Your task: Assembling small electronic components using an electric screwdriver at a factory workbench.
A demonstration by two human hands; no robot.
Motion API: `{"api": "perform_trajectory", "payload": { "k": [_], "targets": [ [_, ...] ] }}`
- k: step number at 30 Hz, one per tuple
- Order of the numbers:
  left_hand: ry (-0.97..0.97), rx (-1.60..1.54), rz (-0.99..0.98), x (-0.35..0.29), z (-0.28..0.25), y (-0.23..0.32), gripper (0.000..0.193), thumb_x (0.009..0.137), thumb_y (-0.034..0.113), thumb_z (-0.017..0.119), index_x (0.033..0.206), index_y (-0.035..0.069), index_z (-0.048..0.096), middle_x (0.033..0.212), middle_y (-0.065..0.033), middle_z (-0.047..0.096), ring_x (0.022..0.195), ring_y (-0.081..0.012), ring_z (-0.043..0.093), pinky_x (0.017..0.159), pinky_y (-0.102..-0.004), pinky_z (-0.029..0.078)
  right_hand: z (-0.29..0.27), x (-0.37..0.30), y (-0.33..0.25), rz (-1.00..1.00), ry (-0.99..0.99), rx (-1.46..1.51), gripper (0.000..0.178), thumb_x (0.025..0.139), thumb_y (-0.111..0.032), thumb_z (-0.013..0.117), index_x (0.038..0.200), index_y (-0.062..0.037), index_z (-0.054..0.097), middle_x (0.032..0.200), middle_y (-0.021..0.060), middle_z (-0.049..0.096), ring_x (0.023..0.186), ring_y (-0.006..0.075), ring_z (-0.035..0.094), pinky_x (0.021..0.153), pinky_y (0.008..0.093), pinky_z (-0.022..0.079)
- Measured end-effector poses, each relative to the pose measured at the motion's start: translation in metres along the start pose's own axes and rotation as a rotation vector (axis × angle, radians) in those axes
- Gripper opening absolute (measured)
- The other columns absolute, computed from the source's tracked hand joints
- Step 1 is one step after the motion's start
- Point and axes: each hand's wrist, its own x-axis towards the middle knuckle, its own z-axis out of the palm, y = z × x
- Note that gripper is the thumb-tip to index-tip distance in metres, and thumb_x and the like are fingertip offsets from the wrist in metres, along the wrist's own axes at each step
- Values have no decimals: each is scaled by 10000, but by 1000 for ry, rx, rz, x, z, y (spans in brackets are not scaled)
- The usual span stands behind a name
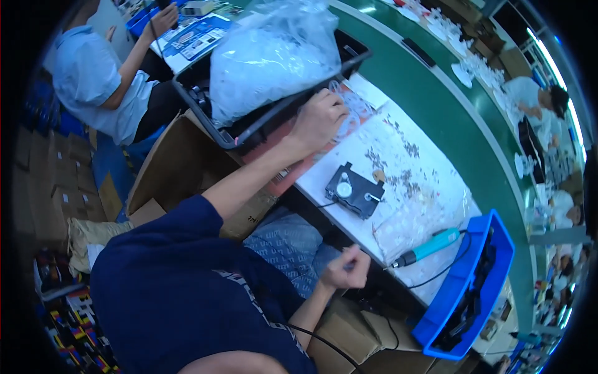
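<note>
The left hand (322,113), fingers bent and partly closed, reaches to the clear plastic parts (352,111), which lie just to its right; whether it grips one cannot be told. The right hand (349,268) is curled into a loose fist near the table edge, farther from them; its contents are hidden. The parts look thin, rounded and ring-like, heaped together with no single long axis. Between the hands, a boxy black unit (360,201) lies aslant on the white table (324,176).

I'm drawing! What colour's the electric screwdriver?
The electric screwdriver is mostly teal, best seen in the head view.
</note>
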Motion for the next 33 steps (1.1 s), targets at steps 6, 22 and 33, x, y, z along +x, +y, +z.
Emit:
{"api": "perform_trajectory", "payload": {
  "k": [6,22,33],
  "targets": [
    [139,-126,-5,-6,0,4,160,751,6,632,907,-2,662,954,-149,613,922,-300,587,825,-373,480,-33,41,22,160,240,10,190,878,-81,552,723,27,567,605,83,545,523,164,488,494,278,388],
    [102,-250,-354,-126,-83,50,197,827,-67,535,998,-21,622,849,-124,640,778,-240,626,714,-298,490,-46,137,116,315,-235,-561,787,685,-270,728,1363,-64,386,1221,240,538,1105,377,534,948,406,405],
    [-82,-659,232,-53,-49,158,325,627,-87,633,934,19,637,872,-102,620,799,-277,603,695,-353,482,-56,135,86,509,-10,-100,710,719,-231,622,1366,-89,367,899,165,586,799,288,583,764,368,470]
  ]
}}
